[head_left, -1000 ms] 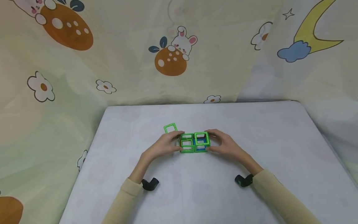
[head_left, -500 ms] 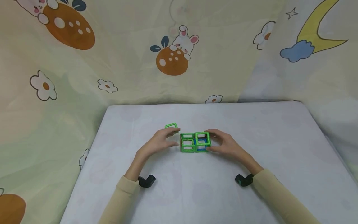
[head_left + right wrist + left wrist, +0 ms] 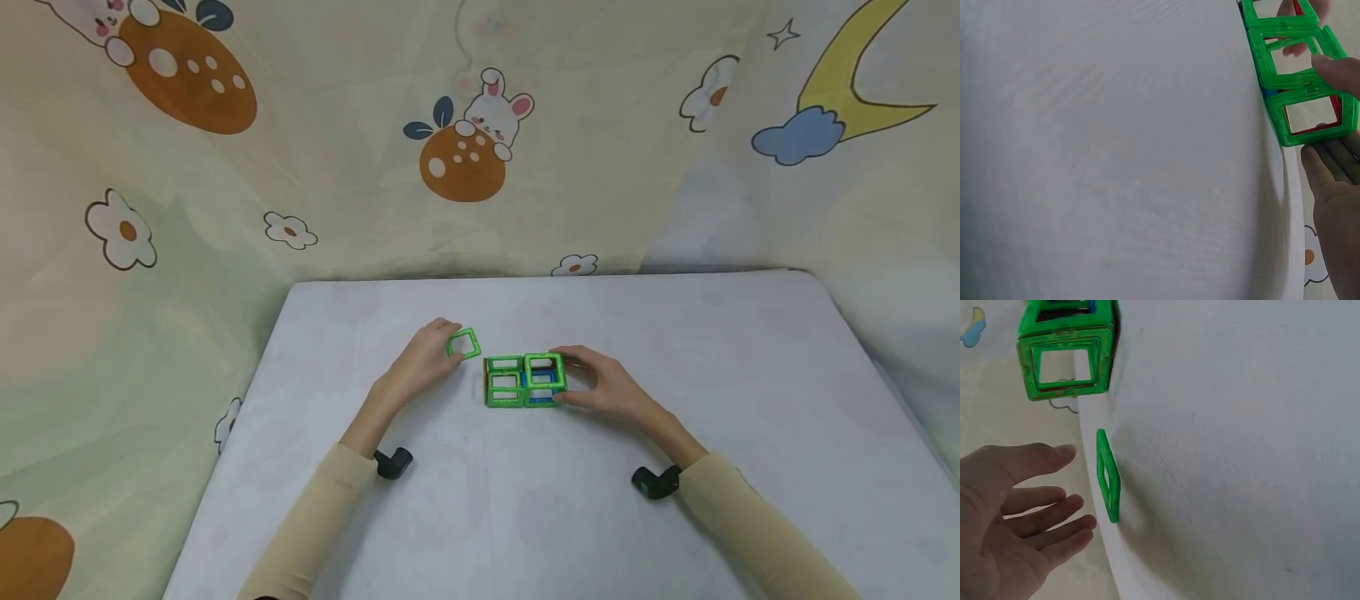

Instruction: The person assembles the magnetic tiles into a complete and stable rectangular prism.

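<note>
A block of joined magnetic tiles (image 3: 524, 387), mostly green with some blue and red, stands on the table. My right hand (image 3: 603, 386) grips its right end, thumb at the near side and fingers round the far side; the right wrist view shows the thumb over the green frames (image 3: 1291, 81). To the block's left lies a loose green square magnetic tile (image 3: 476, 342). My left hand (image 3: 422, 356) reaches to that tile with thumb and fingers spread. In the left wrist view a small gap shows between the fingertips and the tile (image 3: 1115, 500).
The table (image 3: 525, 500) has a white cover. Behind it and along the sides hangs a patterned cloth (image 3: 360, 150) with flowers, rabbits and a moon. A black wrist camera (image 3: 393, 463) sits on the left wrist and another black camera (image 3: 656, 482) on the right.
My left hand has let go of the block's left end and moved back and left to the loose green tile. My right hand has stayed on the block.
</note>
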The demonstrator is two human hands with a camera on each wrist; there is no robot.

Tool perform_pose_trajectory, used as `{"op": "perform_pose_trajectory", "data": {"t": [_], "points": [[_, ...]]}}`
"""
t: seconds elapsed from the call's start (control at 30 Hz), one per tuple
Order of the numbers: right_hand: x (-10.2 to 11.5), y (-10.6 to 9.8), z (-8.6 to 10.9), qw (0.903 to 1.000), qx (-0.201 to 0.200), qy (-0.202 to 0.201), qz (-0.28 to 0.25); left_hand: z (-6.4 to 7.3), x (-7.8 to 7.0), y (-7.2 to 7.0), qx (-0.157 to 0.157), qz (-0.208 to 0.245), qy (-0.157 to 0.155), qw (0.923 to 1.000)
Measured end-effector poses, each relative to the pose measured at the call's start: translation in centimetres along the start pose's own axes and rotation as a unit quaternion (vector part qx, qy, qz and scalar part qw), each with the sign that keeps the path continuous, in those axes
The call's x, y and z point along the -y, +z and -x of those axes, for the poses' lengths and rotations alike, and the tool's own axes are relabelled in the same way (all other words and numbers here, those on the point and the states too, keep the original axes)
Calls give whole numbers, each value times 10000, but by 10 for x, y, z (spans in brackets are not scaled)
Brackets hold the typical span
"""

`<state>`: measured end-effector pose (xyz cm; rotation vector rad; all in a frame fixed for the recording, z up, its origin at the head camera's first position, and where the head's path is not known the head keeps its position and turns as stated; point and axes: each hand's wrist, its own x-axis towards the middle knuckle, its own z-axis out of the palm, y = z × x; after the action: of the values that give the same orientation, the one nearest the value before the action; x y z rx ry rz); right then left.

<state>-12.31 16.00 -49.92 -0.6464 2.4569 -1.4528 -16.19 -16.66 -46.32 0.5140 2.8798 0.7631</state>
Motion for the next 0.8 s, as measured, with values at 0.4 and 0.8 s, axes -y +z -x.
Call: {"op": "perform_pose_trajectory", "data": {"t": [0.4, 0.8], "points": [[2, 0, 1, 9999, -55, 4, 127, -17, 4, 7, 665, -569, -121, 9961], [1, 0, 1, 9999, -25, 46, 131, -29, 0, 6, 1085, -891, -160, 9900]]}}
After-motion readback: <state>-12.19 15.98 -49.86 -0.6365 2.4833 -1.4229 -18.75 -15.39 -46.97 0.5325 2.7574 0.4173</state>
